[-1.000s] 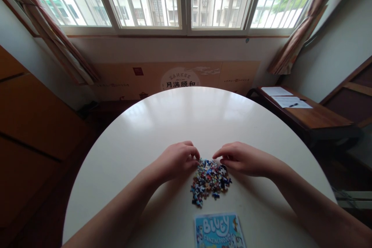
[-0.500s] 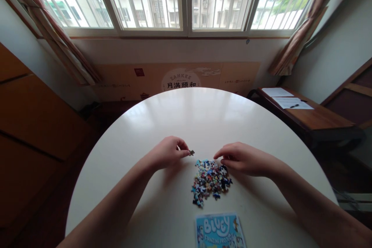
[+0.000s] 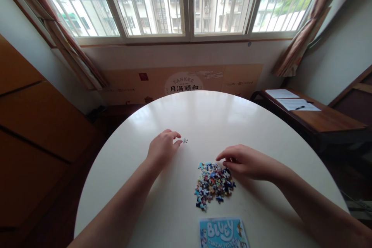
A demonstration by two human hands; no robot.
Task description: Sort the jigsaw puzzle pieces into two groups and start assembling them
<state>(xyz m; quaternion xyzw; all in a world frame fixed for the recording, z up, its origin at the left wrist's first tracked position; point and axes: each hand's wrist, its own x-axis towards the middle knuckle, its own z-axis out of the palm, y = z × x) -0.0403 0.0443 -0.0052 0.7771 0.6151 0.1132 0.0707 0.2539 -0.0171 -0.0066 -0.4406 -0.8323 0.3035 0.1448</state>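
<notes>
A heap of small multicoloured puzzle pieces (image 3: 214, 182) lies on the white round table (image 3: 116, 178). Beyond the heap and to its left, a single puzzle piece (image 3: 185, 140) rests on the tabletop at the fingertips of my left hand (image 3: 164, 145). The thumb and forefinger of that hand are apart, beside the piece. My right hand (image 3: 240, 160) is at the heap's upper right edge, its fingers apart and bent, with nothing visible in them. Nearest me is a blue Bluey picture sheet (image 3: 223, 233), cut off by the bottom edge of the view.
A wooden side table (image 3: 334, 118) with papers (image 3: 298, 104) and a dark pen stands at the right. Behind the round table are a printed cardboard panel (image 3: 244, 81) and barred windows. Orange-brown cabinet fronts (image 3: 37, 120) are on the left.
My left hand has moved away and to the left, and its pinch on a piece has opened, with a piece now at its fingertips. My right hand has hardly moved. The view has shifted slightly.
</notes>
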